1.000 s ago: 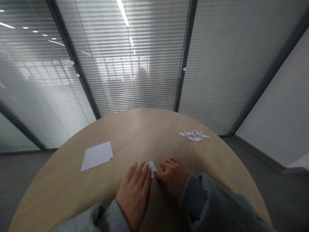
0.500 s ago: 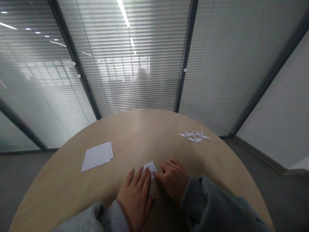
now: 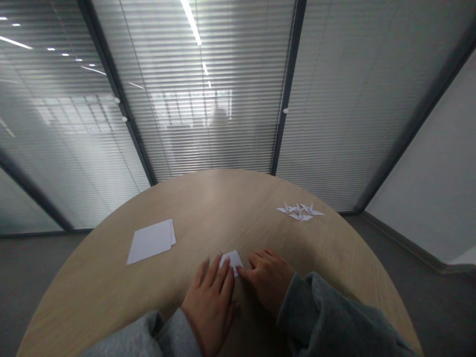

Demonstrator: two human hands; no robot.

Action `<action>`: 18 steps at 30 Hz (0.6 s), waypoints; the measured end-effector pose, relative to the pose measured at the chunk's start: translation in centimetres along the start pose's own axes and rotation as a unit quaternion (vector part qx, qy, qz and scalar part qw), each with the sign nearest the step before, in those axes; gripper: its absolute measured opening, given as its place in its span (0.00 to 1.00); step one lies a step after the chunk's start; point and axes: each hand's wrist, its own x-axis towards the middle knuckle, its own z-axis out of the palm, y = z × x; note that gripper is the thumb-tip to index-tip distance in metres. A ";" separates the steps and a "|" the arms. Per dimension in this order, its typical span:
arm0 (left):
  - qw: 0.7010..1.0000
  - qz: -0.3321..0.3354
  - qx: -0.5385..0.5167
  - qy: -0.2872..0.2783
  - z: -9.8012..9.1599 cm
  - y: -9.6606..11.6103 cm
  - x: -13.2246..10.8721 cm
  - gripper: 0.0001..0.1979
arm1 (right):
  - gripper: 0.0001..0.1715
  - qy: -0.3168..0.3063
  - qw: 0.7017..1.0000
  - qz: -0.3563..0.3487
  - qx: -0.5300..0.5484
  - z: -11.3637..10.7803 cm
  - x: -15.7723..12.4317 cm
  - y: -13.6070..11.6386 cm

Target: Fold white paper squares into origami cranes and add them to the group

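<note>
A small piece of folded white paper lies on the round wooden table in front of me, partly hidden under my fingers. My left hand rests palm down with its fingers stretched out, the fingertips covering the paper's left side. From the other side, my right hand is closed, its fingers curled, and one digit's tip sits on the right edge of the paper. Whether that edge is pinched or only pressed cannot be made out.
Left of my hands, flat white sheets lie slightly fanned. Several folded white paper cranes stand together at the back right. The wooden table has a rounded far edge, with glass panels and blinds behind it.
Everything sits a few pixels lower in view, from a slight head movement. The hands and the paper keep nearly the same position relative to each other.
</note>
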 end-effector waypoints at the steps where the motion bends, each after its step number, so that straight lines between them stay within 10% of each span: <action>1: 1.000 -0.002 -0.009 -0.003 0.1 0.0 0.0 0.26 | 0.16 0.007 1.000 -0.001 0.003 0.0 0.0 0.0; 10: 0.999 -0.027 -0.005 0.038 3.2 0.1 -0.1 0.30 | 0.18 -0.031 0.999 -0.004 0.014 -0.4 -0.2 0.0; 18: 1.000 -0.008 -0.018 0.005 2.0 -0.1 -0.2 0.30 | 0.15 -0.024 0.999 -0.022 0.019 0.0 -0.2 0.4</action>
